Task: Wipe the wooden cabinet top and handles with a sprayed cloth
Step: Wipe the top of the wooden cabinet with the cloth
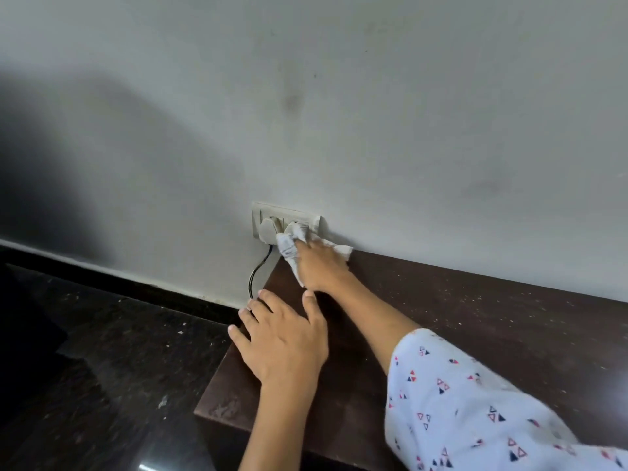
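The dark brown wooden cabinet top (pixel 458 321) runs from the lower middle to the right edge, speckled with dust. My right hand (pixel 319 266) holds a crumpled white cloth (pixel 289 248) at the top's far left corner, pressing it against the wall socket plate (pixel 272 215). My left hand (pixel 282 338) lies flat on the cabinet's left edge with its fingers spread, holding nothing. The cabinet's handles are out of view.
A white plug (pixel 268 229) sits in the socket, and its black cable (pixel 258 270) drops behind the cabinet's left end. A grey wall (pixel 373 113) stands directly behind. Dark polished floor (pixel 119 351) lies to the left, below the cabinet.
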### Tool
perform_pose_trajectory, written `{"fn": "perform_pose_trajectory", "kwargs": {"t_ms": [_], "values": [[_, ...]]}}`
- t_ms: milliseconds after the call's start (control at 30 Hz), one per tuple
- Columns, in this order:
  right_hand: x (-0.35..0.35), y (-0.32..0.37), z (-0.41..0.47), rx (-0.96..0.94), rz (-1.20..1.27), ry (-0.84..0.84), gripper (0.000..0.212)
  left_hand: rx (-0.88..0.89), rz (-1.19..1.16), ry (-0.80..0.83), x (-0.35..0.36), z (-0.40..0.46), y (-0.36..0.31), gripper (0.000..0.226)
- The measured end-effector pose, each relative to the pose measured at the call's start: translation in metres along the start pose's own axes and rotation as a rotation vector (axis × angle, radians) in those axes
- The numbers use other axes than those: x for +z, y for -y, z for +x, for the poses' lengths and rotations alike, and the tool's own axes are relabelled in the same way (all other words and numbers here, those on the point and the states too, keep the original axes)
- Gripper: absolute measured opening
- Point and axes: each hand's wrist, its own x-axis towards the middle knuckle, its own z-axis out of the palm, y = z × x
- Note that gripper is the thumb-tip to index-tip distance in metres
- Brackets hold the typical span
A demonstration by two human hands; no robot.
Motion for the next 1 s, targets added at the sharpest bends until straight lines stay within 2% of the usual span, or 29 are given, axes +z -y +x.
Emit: {"fn": "perform_pose_trajectory", "kwargs": {"t_ms": [100, 167, 233, 300, 367, 433, 533, 600, 700, 767, 833, 900, 1000], "values": [[-0.001, 0.004, -0.039, -0.180, 0.039, 0.100, 0.055, 0.016, -0.004, -0.015, 0.001, 0.000, 0.002, 0.074], [0.001, -0.012, -0.067, -0.230, 0.004, 0.070, 0.062, 0.030, -0.011, -0.018, 0.000, 0.001, 0.004, 0.072], [0.005, -0.034, -0.070, -0.135, -0.057, -0.019, 0.060, 0.030, -0.011, -0.008, -0.001, 0.000, 0.006, 0.073], [0.006, -0.045, -0.052, 0.037, -0.086, -0.040, 0.054, 0.025, -0.005, -0.007, -0.003, -0.004, 0.007, 0.073], [0.005, -0.037, -0.037, 0.112, -0.088, -0.028, 0.056, 0.030, -0.005, -0.012, -0.004, -0.008, 0.007, 0.073], [0.005, -0.021, -0.038, 0.044, -0.048, 0.021, 0.062, 0.041, -0.009, -0.005, -0.005, -0.013, 0.006, 0.073], [0.002, -0.013, -0.079, -0.159, 0.030, 0.096, 0.066, 0.052, -0.014, 0.008, -0.005, -0.015, 0.006, 0.072], [0.006, -0.024, -0.105, -0.202, 0.033, 0.077, 0.059, 0.049, -0.013, 0.000, -0.004, -0.013, 0.008, 0.072], [0.011, -0.041, -0.107, -0.050, -0.016, 0.035, 0.050, 0.036, 0.002, -0.008, -0.003, -0.010, 0.009, 0.074], [0.010, -0.040, -0.084, 0.122, -0.023, 0.033, 0.051, 0.029, -0.002, -0.002, -0.003, -0.010, 0.008, 0.074], [0.004, -0.027, -0.065, 0.201, -0.018, 0.036, 0.055, 0.033, -0.005, 0.000, -0.003, -0.013, 0.005, 0.074], [-0.002, -0.014, -0.064, 0.104, -0.002, 0.056, 0.063, 0.044, 0.001, 0.003, -0.002, -0.017, 0.004, 0.074], [-0.011, -0.009, -0.097, -0.140, 0.075, 0.069, 0.059, 0.057, 0.004, 0.001, -0.001, -0.019, 0.006, 0.074]]}}
